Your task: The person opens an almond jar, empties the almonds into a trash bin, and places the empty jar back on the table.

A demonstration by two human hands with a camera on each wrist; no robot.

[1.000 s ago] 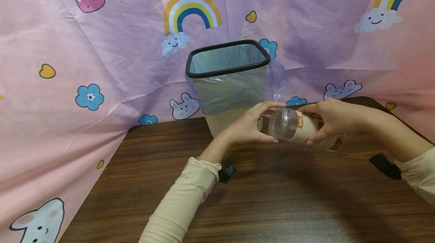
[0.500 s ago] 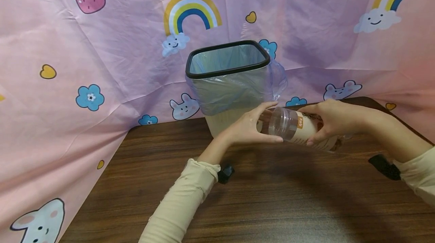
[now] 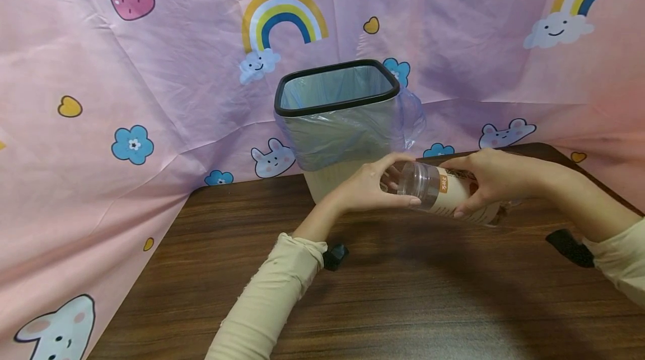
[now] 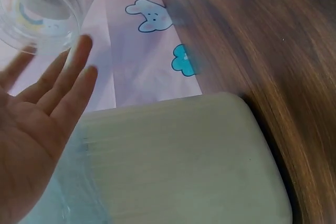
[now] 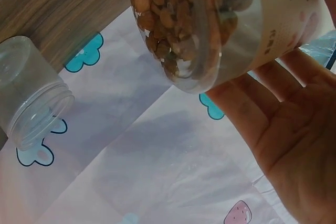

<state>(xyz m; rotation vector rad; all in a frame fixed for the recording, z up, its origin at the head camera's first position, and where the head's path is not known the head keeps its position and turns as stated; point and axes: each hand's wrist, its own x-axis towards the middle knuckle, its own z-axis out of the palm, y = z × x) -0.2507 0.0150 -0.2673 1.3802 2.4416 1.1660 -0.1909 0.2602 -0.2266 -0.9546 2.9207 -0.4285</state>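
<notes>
My right hand (image 3: 499, 178) grips the middle of a clear plastic jar (image 3: 456, 189) with a cream label, thumb on the near side. The jar is tilted nearly sideways above the table. Brown almonds (image 5: 163, 17) lie heaped at its base in the right wrist view. My left hand (image 3: 365, 186) reaches round the jar's clear ridged end (image 4: 44, 17), thumb on the near side, fingers on the far side. In the left wrist view the fingertips (image 4: 84, 45) are right at that rim. A second clear jar (image 5: 39, 93) stands on the table behind, mostly hidden in the head view.
Behind my left hand stands a cream trash can (image 3: 322, 181) with a black rim (image 3: 337, 107) and a bluish bag liner (image 3: 347, 130). A dark wood table (image 3: 403, 293) lies below. Printed pink and lilac cloth (image 3: 201, 41) hangs behind and at the left.
My left fingers have shifted around the jar's ridged end, loosening and drawing in again, and the thumb now overlaps its rim. My right hand and the jar have barely moved.
</notes>
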